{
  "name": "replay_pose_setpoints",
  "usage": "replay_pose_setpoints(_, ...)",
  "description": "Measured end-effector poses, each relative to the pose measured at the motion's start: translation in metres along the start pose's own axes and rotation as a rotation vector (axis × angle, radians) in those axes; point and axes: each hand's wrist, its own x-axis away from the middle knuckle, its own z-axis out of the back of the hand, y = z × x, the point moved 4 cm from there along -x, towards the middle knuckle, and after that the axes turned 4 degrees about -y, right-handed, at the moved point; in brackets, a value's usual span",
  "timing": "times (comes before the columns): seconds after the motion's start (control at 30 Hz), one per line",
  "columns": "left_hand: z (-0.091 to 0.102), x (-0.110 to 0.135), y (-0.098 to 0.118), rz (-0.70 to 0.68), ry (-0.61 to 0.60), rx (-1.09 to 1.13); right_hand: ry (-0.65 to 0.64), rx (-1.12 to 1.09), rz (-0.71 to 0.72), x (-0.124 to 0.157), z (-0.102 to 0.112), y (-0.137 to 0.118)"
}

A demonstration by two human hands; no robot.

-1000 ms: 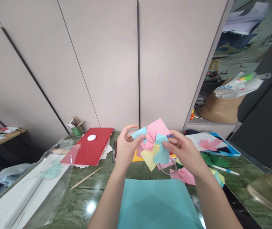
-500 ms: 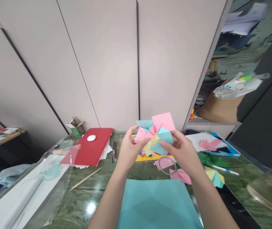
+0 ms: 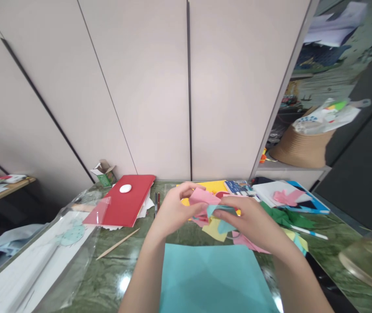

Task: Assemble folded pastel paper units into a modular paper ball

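Note:
Between my two hands is a folded paper piece (image 3: 216, 228) in pink, blue and yellow, held above the table. My left hand (image 3: 177, 208) pinches its pink part with thumb and fingers. At the other side my right hand (image 3: 242, 215) grips a blue flap, thumb below and fingers over the top. The fingers hide part of the folds. Below the hands lies a large sheet of blue paper (image 3: 216, 278). A ring-shaped object partly shows behind the folded paper, next to pink paper pieces (image 3: 249, 243).
To the left are a red folder (image 3: 127, 204) with a white oval object (image 3: 125, 188), a pointed wooden stick (image 3: 117, 244) and a clear plastic sleeve. Green paper (image 3: 282, 215), a white pen (image 3: 310, 232) and a glass jar (image 3: 368, 258) stand or lie right. Cupboard doors rise behind.
Both hands have come lower and closer together with the folded paper. It was spread like a pinwheel facing me and is now tilted, more covered by the fingers.

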Motion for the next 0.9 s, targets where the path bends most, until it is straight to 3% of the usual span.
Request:
replay_pose_setpoints(0.23, -0.005, 0.0, -0.004, 0.031, 0.006, 0.151, 0.173, -0.019, 0.024, 0.003, 0.008, -0.003)
replay_pose_setpoints(0.47, -0.006, 0.002, 0.001, 0.019, 0.06, 0.154, 0.209, 0.076, 0.148, 0.008, 0.008, -0.003)
replay_pose_setpoints(0.63, -0.006, 0.001, 0.0, -0.015, 0.076, 0.235, 0.245, 0.007, 0.027, 0.005, 0.009, 0.002)
replay_pose_setpoints(0.77, -0.003, 0.0, 0.0, -0.046, 0.042, 0.395, 0.339, -0.204, -0.092, 0.002, 0.009, 0.014)
replay_pose_setpoints(0.9, -0.001, -0.001, -0.002, 0.0, 0.065, 0.352, 0.403, -0.415, -0.154, 0.0, 0.009, 0.023)
